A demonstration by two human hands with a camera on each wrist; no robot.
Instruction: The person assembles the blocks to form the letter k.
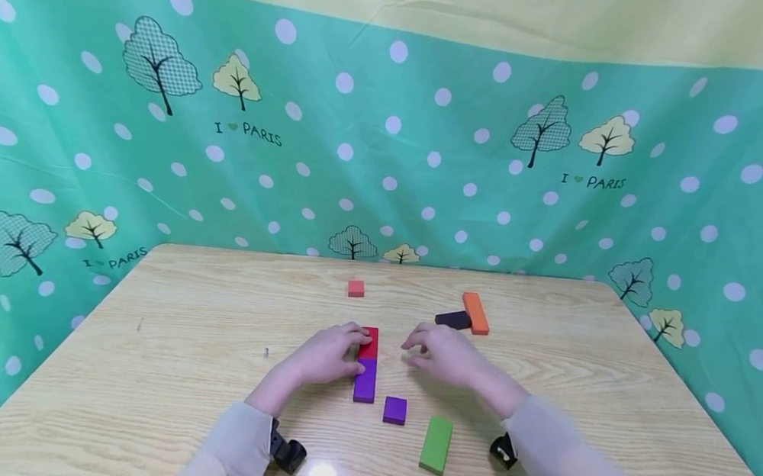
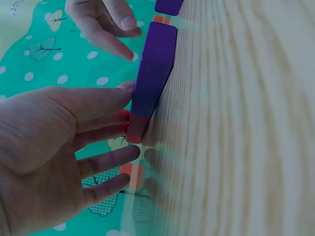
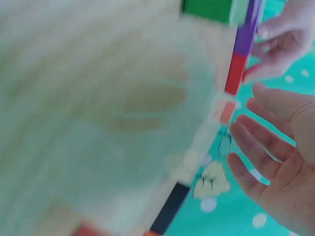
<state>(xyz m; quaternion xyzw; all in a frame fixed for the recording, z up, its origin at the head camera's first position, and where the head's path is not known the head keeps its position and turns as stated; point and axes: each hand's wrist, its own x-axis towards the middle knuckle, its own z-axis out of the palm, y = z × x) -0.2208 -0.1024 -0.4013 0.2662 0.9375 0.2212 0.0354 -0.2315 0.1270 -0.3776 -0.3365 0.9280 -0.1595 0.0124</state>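
Red and purple mark the two pieces at issue: a red block (image 1: 370, 343) and a long purple block (image 1: 365, 387) lie flat on the wooden table (image 1: 168, 371), end to end, in one straight row. Their shared long axis runs away from the person, red at the far end, purple at the near end.

Left hand (image 1: 322, 356) is the nearer: it stands at the row's left side, thumb tip against the purple block, fingertips at the red one. Its fingers are extended, not clamped round either piece.

Right hand (image 1: 449, 356) is on the opposite side, apart from the row, with a strip of table showing between. Its fingers are loosely bent, point toward the red block, and hold nothing. The hands are apart from each other, the row between them.

Small purple block (image 1: 395, 411) sits just right of the row's near end; green block (image 1: 436, 445) lies nearer the person, farther right.
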